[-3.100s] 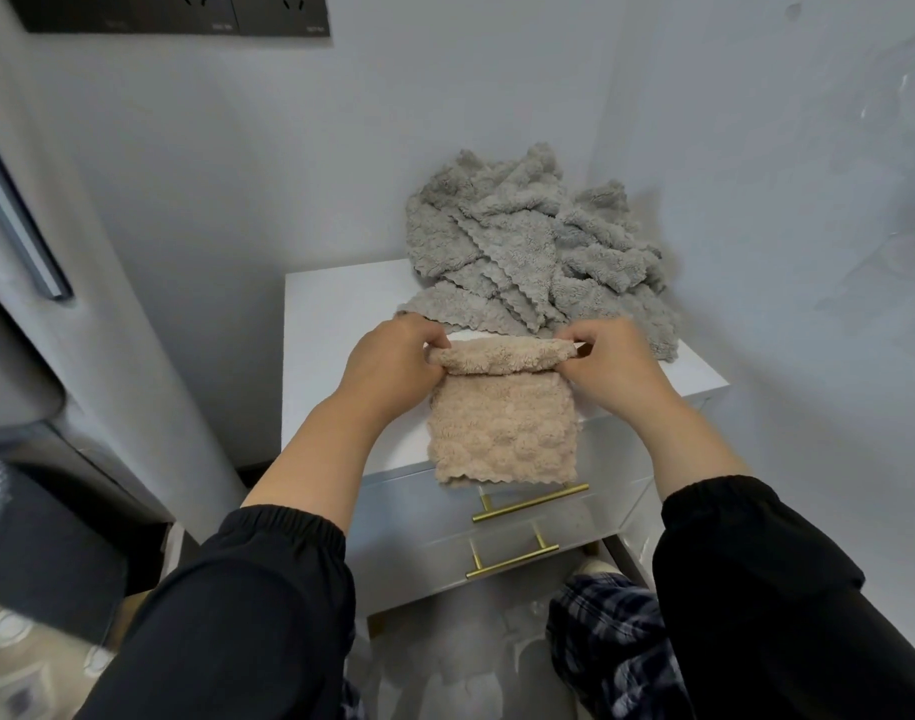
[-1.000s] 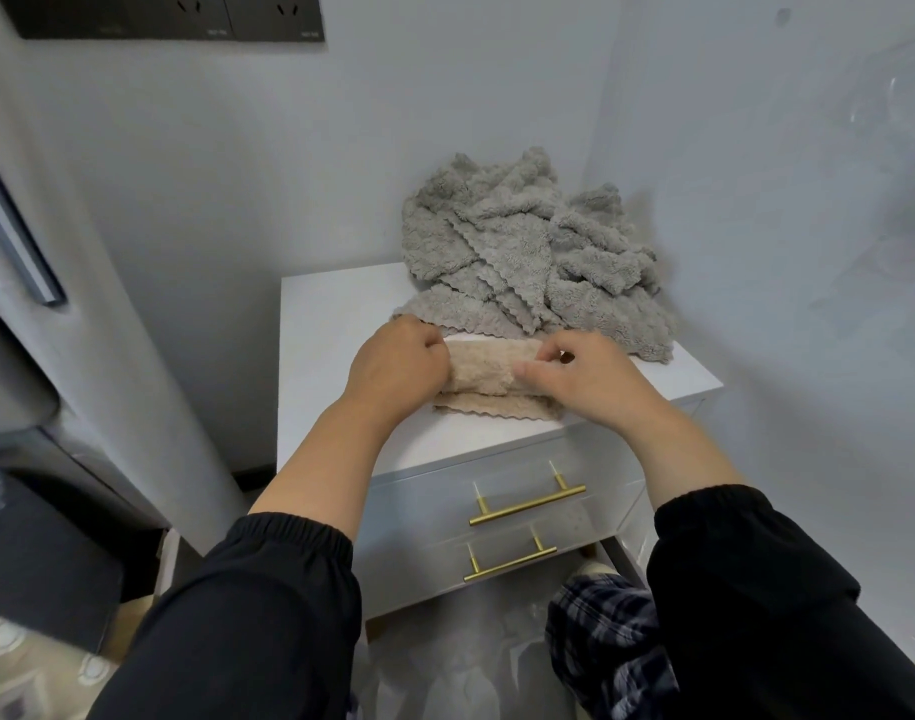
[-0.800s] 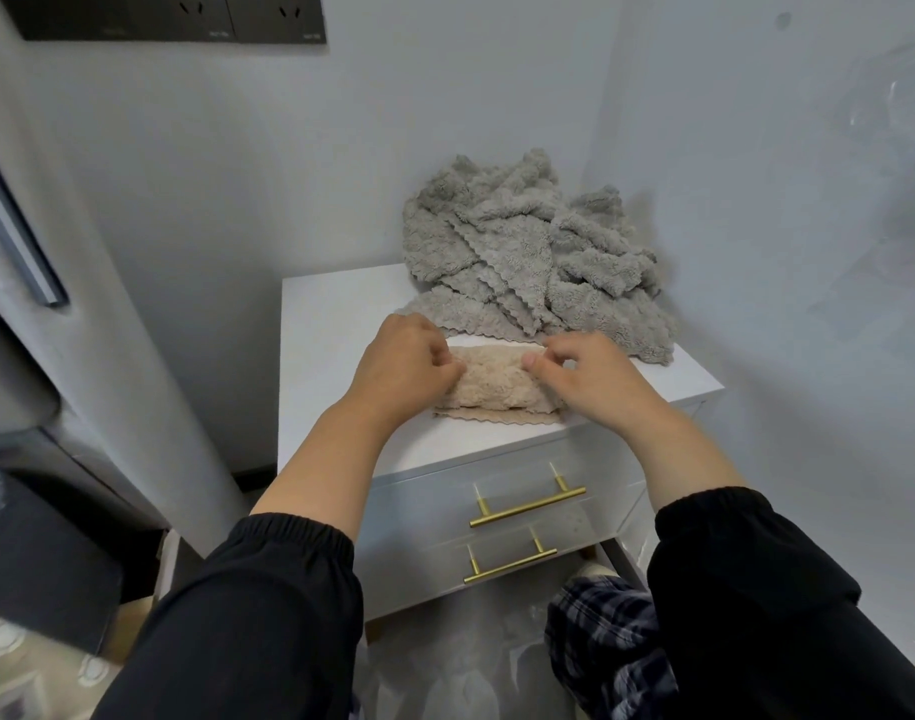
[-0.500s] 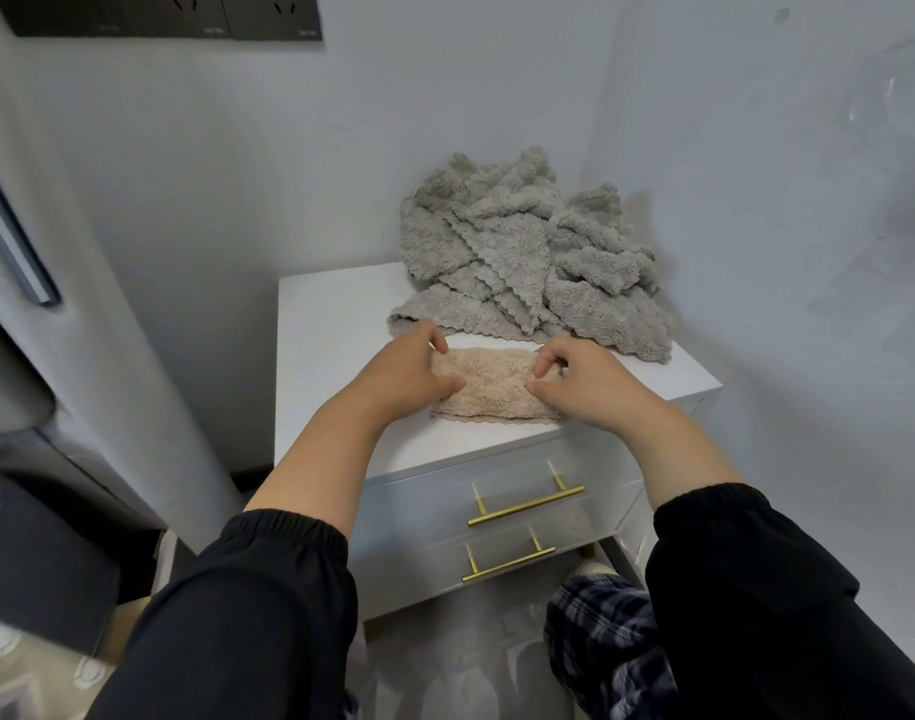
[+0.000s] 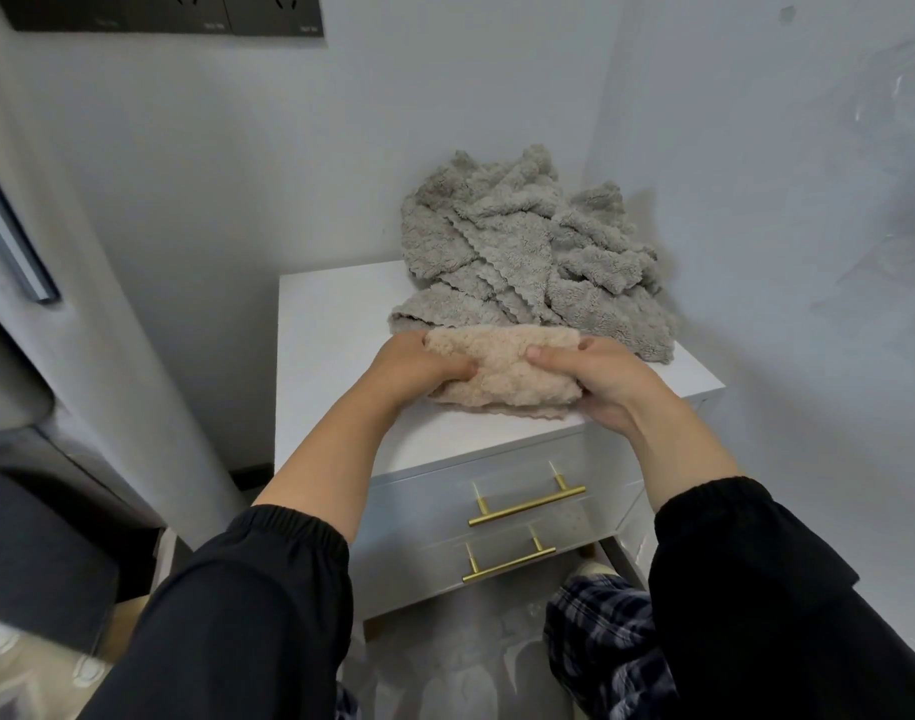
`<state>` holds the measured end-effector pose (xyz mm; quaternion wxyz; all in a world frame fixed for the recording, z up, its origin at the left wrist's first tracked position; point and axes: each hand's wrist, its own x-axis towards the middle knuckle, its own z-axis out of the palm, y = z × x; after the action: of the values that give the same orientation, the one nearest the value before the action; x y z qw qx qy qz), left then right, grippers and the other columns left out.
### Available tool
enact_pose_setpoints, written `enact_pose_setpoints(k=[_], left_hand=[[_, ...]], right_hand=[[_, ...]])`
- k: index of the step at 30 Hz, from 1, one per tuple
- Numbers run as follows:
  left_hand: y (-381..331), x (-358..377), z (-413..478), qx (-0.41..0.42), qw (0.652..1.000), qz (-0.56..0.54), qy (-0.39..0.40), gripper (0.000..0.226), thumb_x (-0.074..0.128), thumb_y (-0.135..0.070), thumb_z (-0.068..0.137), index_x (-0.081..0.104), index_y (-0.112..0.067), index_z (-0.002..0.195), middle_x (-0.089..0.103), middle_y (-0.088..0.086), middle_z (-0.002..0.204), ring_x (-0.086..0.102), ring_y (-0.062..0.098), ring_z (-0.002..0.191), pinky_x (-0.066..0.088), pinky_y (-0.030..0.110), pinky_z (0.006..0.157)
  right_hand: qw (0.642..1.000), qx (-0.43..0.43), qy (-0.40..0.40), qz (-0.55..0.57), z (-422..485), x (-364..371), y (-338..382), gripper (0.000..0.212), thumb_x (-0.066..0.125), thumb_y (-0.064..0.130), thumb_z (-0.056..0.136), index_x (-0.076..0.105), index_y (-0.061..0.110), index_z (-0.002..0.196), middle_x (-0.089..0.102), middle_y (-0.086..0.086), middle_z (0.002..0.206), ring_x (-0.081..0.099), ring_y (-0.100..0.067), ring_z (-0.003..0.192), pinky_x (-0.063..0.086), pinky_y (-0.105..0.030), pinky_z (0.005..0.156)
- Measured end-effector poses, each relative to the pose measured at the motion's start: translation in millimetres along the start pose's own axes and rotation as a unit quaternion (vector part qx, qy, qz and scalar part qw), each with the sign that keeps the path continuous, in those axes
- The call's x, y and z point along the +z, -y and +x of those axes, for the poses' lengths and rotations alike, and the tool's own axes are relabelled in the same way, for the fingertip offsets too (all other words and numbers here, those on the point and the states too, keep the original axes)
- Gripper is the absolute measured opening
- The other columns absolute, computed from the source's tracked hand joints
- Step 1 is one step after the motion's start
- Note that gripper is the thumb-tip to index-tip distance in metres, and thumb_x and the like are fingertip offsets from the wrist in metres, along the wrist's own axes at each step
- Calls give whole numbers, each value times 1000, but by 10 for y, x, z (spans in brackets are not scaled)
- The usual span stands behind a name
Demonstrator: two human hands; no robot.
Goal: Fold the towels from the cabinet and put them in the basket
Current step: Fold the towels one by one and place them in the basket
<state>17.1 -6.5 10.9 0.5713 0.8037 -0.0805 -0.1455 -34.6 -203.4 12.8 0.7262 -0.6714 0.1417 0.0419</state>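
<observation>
A: Half a second back the hands lay spread flat on the cloth. Now the left grip (image 5: 413, 368) and the right grip (image 5: 603, 379) have each closed round an end of the beige towel (image 5: 502, 374), thumbs on the near face, and it has bunched up thicker between them.

B: Where is it?

A: Centre of the frame, on the front part of the white cabinet (image 5: 330, 324), with its lower scalloped hem touching the top. The heap of grey towels (image 5: 528, 252) lies just behind it, towards the upper right.

B: How should this step be finished?

A: I'd judge the folding is done and the lift is starting. Keep both ends pinched evenly so the layers don't slide apart, raise it level, and draw it toward the body, away from the grey heap, so the plush doesn't drag a loose corner along.

B: What can't you see?

A: The basket — it's nowhere in view, so the way to it is a guess. The fingers behind the towel are hidden, so I cannot tell how many layers they hold. The number of grey towels is unclear too. Below the gold handles (image 5: 528, 506) the bottom of the frame is blurred — something pale sits beside a checked trouser leg (image 5: 600, 646), but I can't make it out.
</observation>
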Motion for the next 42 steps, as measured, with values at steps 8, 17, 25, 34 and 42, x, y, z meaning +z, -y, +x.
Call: enact_pose_setpoints(k=[8,17,25,34,42], left_hand=[[0,82,-23,22,991,-128,-23,30,72,-3,77,61,-23,97,69,-1,93,66,14,83,53,25,70],[-44,279,-230,-15,973,-226,30,18,67,-20,88,58,-21,104,68,3,102,67,18,87,57,36,77],[-171,833,-476,-35,964,-262,20,27,69,-8,84,61,-13,109,70,8,103,69,21,87,57,34,74],[-361,1872,-886,-133,958,-235,101,31,67,-11,87,54,-13,115,64,3,96,61,15,79,54,28,65],[-41,2752,-1323,-246,917,-276,151,25,63,-2,87,57,-11,109,66,4,93,63,19,85,53,30,72]], right_hand=[[994,0,26,109,-37,68,-20,36,74,13,73,63,7,107,74,-7,94,71,-21,88,59,-39,78],[987,-27,-76,136,-204,104,-49,18,71,3,80,66,4,97,73,-9,87,70,-22,80,57,-34,74],[983,-23,-165,77,-585,-265,46,29,76,19,80,64,10,105,71,-5,97,67,-24,93,54,-46,87],[917,-127,-288,-246,-1395,-1089,-127,24,71,21,84,60,16,63,60,3,65,57,-13,64,40,-23,58],[925,-92,-295,-220,-2238,-1714,-720,38,78,26,78,59,-3,62,57,-6,54,47,-5,51,36,-18,49]])
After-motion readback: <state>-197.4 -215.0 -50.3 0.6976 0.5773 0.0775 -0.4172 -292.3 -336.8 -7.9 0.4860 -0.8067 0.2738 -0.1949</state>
